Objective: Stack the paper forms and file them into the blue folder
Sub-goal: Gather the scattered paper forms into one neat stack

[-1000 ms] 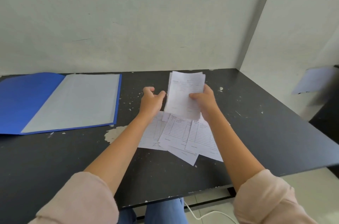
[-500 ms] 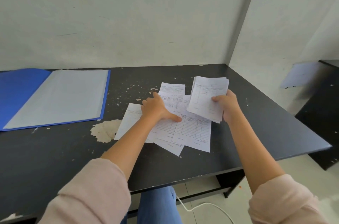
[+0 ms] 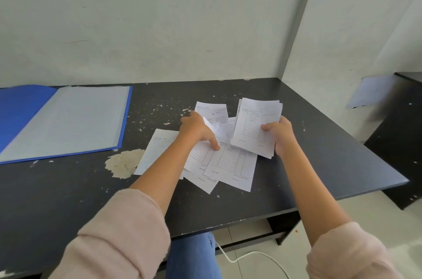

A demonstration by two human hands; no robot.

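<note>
Several white paper forms [image 3: 230,164] lie fanned out and overlapping on the black desk [image 3: 68,187]. My right hand [image 3: 279,135] grips a small stack of forms [image 3: 255,125], held tilted just above the right side of the loose ones. My left hand [image 3: 197,131] rests on the loose forms, its thumb pressing one sheet and the edge of another sheet curling up under its fingers. The blue folder [image 3: 20,109] lies open at the desk's far left, a pale inner sleeve [image 3: 73,119] on its right half.
A pale chipped patch [image 3: 123,163] marks the desk left of the forms, with small flakes scattered behind. Walls close off the back and right. A second dark desk [image 3: 402,137] stands at right. A white cable [image 3: 251,256] runs on the floor below.
My right hand carried the stack away to the right. My left hand dropped from beside the stack onto the loose forms and now lifts a sheet's edge.
</note>
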